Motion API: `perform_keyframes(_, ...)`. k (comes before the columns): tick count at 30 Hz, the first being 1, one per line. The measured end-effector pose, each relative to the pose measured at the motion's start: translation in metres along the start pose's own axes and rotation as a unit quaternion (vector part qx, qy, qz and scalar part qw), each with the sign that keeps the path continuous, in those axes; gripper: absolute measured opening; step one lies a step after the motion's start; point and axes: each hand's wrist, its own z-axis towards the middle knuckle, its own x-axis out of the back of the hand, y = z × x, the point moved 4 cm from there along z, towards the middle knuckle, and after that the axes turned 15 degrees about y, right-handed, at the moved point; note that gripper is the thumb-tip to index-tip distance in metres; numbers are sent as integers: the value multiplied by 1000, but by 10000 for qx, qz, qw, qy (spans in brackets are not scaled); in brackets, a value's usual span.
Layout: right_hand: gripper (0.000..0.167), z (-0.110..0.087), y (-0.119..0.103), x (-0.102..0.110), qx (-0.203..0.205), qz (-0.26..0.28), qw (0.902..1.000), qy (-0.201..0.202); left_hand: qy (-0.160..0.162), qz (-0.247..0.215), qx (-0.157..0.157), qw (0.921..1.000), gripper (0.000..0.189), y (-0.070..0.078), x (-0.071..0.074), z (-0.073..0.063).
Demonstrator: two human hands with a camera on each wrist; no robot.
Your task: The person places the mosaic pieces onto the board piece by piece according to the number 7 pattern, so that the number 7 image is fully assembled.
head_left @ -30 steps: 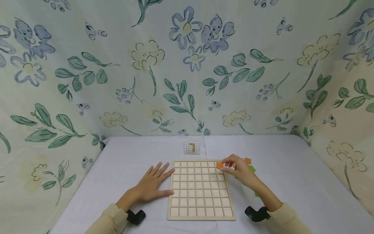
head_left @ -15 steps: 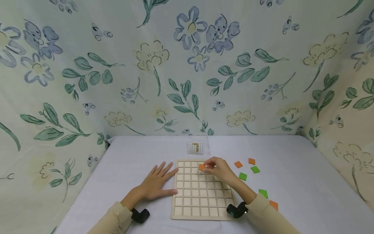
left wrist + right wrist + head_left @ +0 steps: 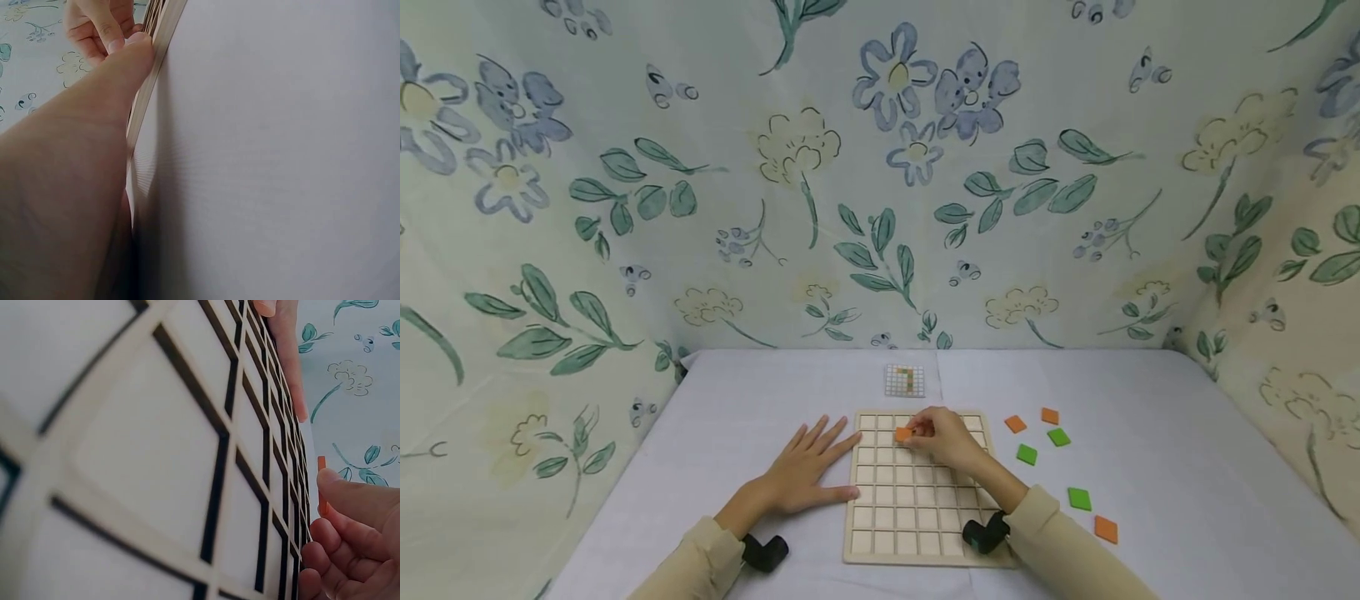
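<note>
A square wooden grid board (image 3: 917,496) lies on the table in the head view, its cells bare wood. Between thumb and fingers my right hand (image 3: 947,437) pinches an orange square tile (image 3: 903,434) over the board's upper rows, left of the middle. In the right wrist view that tile (image 3: 322,485) appears edge-on, close over the grid. My left hand (image 3: 805,472) lies spread on the table, its thumb and index fingertips at the board's left edge. The left wrist view shows the left thumb (image 3: 134,56) against the wooden rim (image 3: 150,81).
Right of the board lie loose tiles, orange (image 3: 1050,415) and green (image 3: 1079,498) among them. Behind the board rests a small card (image 3: 905,380) printed with a coloured grid pattern. A flowered cloth (image 3: 880,208) hangs behind the white table (image 3: 760,375).
My right hand has carried the orange tile leftward from the board's upper right corner to left of its middle. The left hand keeps its place at the board; the head view has shifted slightly.
</note>
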Motion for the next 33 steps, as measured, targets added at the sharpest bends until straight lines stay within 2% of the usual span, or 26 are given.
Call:
perform_keyframes(19,16,2,3,-4,136,-154,9998,-43,-130,-9,51,9999,89,-1,-1,0)
perform_keyframes(26,17,3,4,-7,23,-127,9999,45,-88,-51,76,9999,88,-1,-2,-1)
perform_keyframes(33,19,3,6,-3,221,-49,9997,1,-146,-48,91,9998,90,3,-1,1)
